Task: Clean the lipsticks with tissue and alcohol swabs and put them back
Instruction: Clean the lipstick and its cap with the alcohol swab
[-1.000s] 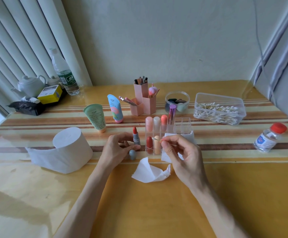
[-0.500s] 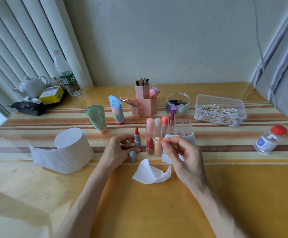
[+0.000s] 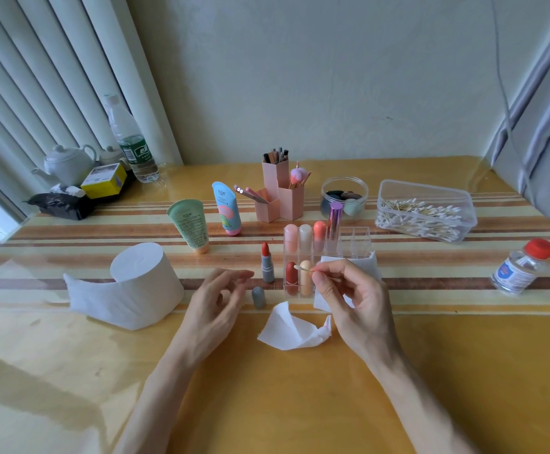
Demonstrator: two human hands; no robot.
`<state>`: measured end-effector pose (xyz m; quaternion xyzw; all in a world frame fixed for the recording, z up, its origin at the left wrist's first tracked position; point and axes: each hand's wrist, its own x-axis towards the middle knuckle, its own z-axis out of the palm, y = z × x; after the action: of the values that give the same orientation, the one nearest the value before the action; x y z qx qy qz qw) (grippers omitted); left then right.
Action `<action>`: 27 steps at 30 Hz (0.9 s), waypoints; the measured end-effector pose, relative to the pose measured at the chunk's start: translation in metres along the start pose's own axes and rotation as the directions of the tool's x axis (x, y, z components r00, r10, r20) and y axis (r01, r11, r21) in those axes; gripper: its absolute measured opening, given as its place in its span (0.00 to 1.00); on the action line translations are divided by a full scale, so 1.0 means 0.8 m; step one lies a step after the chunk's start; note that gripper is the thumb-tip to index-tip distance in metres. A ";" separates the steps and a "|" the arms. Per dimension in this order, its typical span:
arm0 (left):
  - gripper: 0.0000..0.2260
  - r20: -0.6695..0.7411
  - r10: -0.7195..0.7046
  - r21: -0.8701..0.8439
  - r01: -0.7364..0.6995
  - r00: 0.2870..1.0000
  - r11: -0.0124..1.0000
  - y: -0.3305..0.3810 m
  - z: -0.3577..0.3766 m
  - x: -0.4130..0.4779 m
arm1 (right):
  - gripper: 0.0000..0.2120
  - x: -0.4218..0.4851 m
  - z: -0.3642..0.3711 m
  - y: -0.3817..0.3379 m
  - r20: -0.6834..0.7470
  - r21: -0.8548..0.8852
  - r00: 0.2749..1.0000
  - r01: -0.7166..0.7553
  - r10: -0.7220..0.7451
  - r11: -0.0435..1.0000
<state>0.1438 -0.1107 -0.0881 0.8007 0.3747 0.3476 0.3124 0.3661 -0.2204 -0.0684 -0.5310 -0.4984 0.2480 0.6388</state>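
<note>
An uncapped red lipstick (image 3: 266, 264) with a grey base stands upright on the table, its grey cap (image 3: 258, 297) standing just in front of it. My left hand (image 3: 216, 303) hovers to the lipstick's left with relaxed fingers, holding nothing. My right hand (image 3: 349, 296) pinches a cotton swab (image 3: 303, 269) whose white tip points left, in front of the clear organizer (image 3: 359, 239) that holds several capped lipsticks. A crumpled tissue (image 3: 291, 332) lies between my wrists.
A toilet paper roll (image 3: 139, 283) sits at the left. A swab box (image 3: 426, 209) and an alcohol bottle (image 3: 521, 267) are at the right. Two cream tubes (image 3: 190, 224), pink brush holders (image 3: 278, 194) and a sponge jar (image 3: 344, 196) stand behind. A water bottle (image 3: 132, 145) and teapot (image 3: 67, 163) are far left.
My left hand has let go of the red lipstick and drawn back to the left, fingers loosened. The lipstick now stands free. My right hand still holds the swab in the same place.
</note>
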 end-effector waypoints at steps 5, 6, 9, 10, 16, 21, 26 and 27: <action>0.16 0.046 0.037 0.126 -0.042 0.998 0.991 0.005 0.013 0.000 | 0.03 -0.001 0.000 0.003 0.002 -0.027 1.000 0.019 -0.019 0.999; 0.13 0.016 0.015 0.039 -0.016 1.000 0.999 0.007 0.012 -0.001 | 0.03 -0.002 -0.001 0.003 0.004 -0.038 1.000 0.026 -0.026 0.999; 0.10 0.018 -0.106 -0.416 0.104 0.994 0.904 0.018 0.008 -0.007 | 0.03 -0.004 0.001 0.005 0.035 -0.106 0.995 0.096 -0.093 0.990; 0.10 0.032 -0.124 -0.505 0.123 0.992 0.854 0.023 0.008 -0.010 | 0.03 -0.004 0.003 0.005 0.049 -0.136 0.991 0.129 -0.123 0.982; 0.14 0.119 -0.100 -0.597 0.151 0.988 0.788 0.025 0.011 -0.015 | 0.03 -0.011 0.008 0.005 0.159 -0.293 0.963 0.256 -0.217 0.921; 0.08 0.132 -0.090 -0.600 0.152 0.987 0.785 0.024 0.011 -0.015 | 0.02 -0.012 0.009 0.006 0.194 -0.421 0.940 0.338 -0.281 0.842; 0.06 0.143 -0.072 -0.598 0.145 0.987 0.788 0.026 0.012 -0.017 | 0.03 -0.013 0.011 0.006 0.196 -0.501 0.912 0.410 -0.362 0.763; 0.06 0.146 -0.067 -0.596 0.142 0.987 0.790 0.026 0.012 -0.017 | 0.03 -0.013 0.011 0.006 0.200 -0.514 0.906 0.422 -0.373 0.747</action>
<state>0.1527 -0.1351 -0.0824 0.6562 0.2687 0.3834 0.5918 0.3549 -0.2238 -0.0770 -0.5612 -0.6761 -0.0239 0.4769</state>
